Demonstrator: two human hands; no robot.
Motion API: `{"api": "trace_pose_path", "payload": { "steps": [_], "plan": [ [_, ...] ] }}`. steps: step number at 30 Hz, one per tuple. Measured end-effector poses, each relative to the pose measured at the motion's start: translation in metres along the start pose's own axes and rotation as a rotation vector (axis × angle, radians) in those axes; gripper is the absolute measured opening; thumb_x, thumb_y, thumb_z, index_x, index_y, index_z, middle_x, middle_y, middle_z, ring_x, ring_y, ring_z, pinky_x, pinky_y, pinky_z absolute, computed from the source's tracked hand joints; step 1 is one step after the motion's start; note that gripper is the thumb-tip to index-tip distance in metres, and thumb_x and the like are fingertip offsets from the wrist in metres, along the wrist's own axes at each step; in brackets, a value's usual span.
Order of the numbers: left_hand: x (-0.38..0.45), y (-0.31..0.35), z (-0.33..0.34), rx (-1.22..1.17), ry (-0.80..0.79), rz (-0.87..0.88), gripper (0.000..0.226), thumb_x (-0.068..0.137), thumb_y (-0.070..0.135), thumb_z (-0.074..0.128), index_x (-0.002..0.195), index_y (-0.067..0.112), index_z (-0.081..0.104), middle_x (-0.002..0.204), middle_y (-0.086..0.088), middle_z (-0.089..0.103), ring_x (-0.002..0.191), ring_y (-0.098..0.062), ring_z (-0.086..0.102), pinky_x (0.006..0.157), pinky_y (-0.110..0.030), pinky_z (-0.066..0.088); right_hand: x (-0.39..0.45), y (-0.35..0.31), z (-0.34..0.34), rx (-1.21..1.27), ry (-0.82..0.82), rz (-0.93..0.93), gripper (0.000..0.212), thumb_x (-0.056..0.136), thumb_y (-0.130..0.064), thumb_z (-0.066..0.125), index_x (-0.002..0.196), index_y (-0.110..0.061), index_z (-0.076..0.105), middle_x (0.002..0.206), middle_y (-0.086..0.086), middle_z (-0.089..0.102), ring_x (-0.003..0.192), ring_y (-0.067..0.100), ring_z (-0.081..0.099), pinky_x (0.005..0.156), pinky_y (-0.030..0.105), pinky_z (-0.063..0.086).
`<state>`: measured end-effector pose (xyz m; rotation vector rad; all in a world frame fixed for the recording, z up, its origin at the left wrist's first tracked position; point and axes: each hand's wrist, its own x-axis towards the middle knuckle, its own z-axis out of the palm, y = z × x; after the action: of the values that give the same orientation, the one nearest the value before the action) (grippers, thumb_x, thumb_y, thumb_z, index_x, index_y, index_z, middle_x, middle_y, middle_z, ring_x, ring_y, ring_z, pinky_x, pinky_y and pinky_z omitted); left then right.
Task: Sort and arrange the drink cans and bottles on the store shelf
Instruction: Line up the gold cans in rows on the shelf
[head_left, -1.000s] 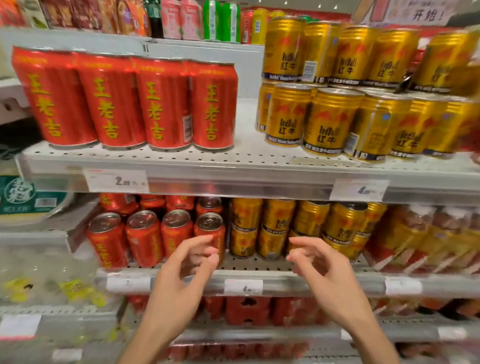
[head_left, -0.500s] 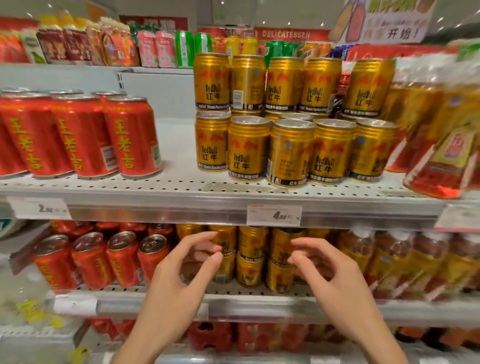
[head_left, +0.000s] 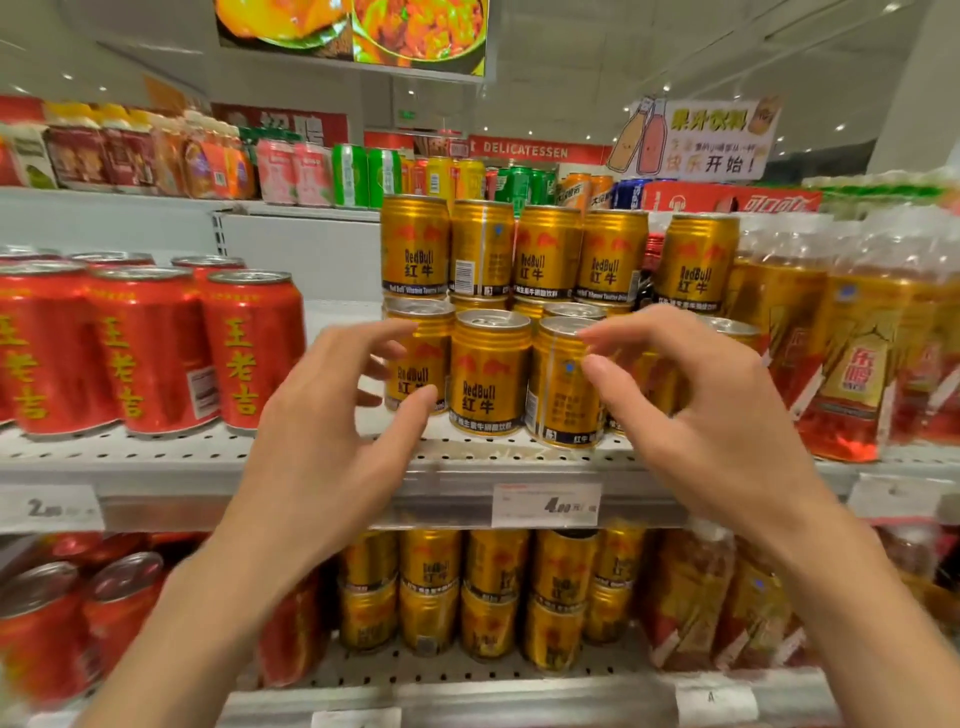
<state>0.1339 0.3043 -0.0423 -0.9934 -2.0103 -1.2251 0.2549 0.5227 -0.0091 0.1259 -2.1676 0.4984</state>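
Note:
Gold Red Bull cans (head_left: 489, 375) stand two layers high on the middle shelf (head_left: 218, 457). My left hand (head_left: 332, 436) is raised in front of the leftmost front can (head_left: 415, 364), fingers spread and loosely curved, holding nothing. My right hand (head_left: 696, 415) hovers before the right front cans (head_left: 563, 384), thumb and fingers apart, also empty. It hides the cans behind it. The front right can shows its back label instead of the logo. Red herbal tea cans (head_left: 252, 348) stand in rows at the left of the same shelf.
Shrink-wrapped packs of amber drink bottles (head_left: 852, 358) crowd the shelf's right end. More gold cans (head_left: 493, 587) and red cans (head_left: 47, 623) fill the shelf below. Cartons and mixed cans (head_left: 311, 171) line the top shelf. A price tag (head_left: 545, 505) hangs on the shelf edge.
The view has tilted upward and both hands have risen from in front of the lower shelf to the front row of gold cans on the middle shelf. Neither has taken hold of anything.

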Motion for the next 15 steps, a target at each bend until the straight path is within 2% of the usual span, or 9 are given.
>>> {"api": "trace_pose_path", "payload": {
  "steps": [2,4,6,9,13,15],
  "plan": [
    [0.017,-0.004,0.003,0.107,-0.059,-0.030,0.061,0.089,0.031,0.070,0.144,0.027,0.045,0.127,0.003,0.054,0.113,-0.013,0.057,0.096,-0.043,0.053,0.027,0.002,0.009,-0.106,-0.034,-0.097,0.024,0.094,-0.032,0.062,0.112,-0.017,0.070,0.105,-0.006,0.066,0.102,0.009,0.058,0.090,0.021,0.048],
    [0.030,-0.010,0.006,0.172,-0.159,-0.109,0.072,0.091,0.035,0.068,0.152,0.029,0.031,0.142,-0.001,0.045,0.125,-0.017,0.052,0.105,-0.045,0.048,0.052,0.003,0.018,-0.167,-0.134,-0.159,0.028,0.096,-0.039,0.059,0.112,-0.019,0.070,0.112,-0.005,0.064,0.109,0.012,0.055,0.097,0.032,0.048],
    [0.041,-0.015,0.010,0.146,-0.244,-0.181,0.080,0.090,0.038,0.068,0.155,0.032,0.022,0.149,-0.001,0.041,0.130,-0.019,0.050,0.109,-0.047,0.045,0.071,0.005,0.025,-0.199,-0.267,-0.179,0.036,0.094,-0.051,0.053,0.110,-0.023,0.070,0.116,-0.007,0.063,0.112,0.011,0.055,0.099,0.036,0.049],
    [0.051,-0.022,0.015,0.050,-0.276,-0.254,0.083,0.088,0.038,0.072,0.152,0.037,0.020,0.146,0.003,0.046,0.125,-0.014,0.054,0.107,-0.045,0.047,0.080,0.012,0.033,-0.177,-0.388,-0.156,0.043,0.091,-0.061,0.051,0.111,-0.027,0.068,0.120,-0.010,0.065,0.112,0.010,0.059,0.097,0.040,0.052],
    [0.051,-0.023,0.018,-0.039,-0.297,-0.312,0.077,0.089,0.037,0.073,0.151,0.034,0.027,0.128,0.014,0.053,0.112,-0.003,0.057,0.092,-0.024,0.046,0.077,0.024,0.039,-0.160,-0.382,-0.149,0.041,0.092,-0.063,0.052,0.116,-0.032,0.064,0.116,-0.013,0.068,0.105,0.008,0.062,0.089,0.039,0.056],
    [0.050,-0.022,0.018,-0.072,-0.294,-0.314,0.072,0.089,0.036,0.073,0.149,0.033,0.033,0.121,0.017,0.057,0.105,0.005,0.059,0.088,-0.020,0.049,0.077,0.024,0.038,-0.153,-0.383,-0.144,0.040,0.092,-0.063,0.053,0.115,-0.032,0.064,0.114,-0.014,0.067,0.104,0.008,0.062,0.088,0.039,0.056]
  ]
}}
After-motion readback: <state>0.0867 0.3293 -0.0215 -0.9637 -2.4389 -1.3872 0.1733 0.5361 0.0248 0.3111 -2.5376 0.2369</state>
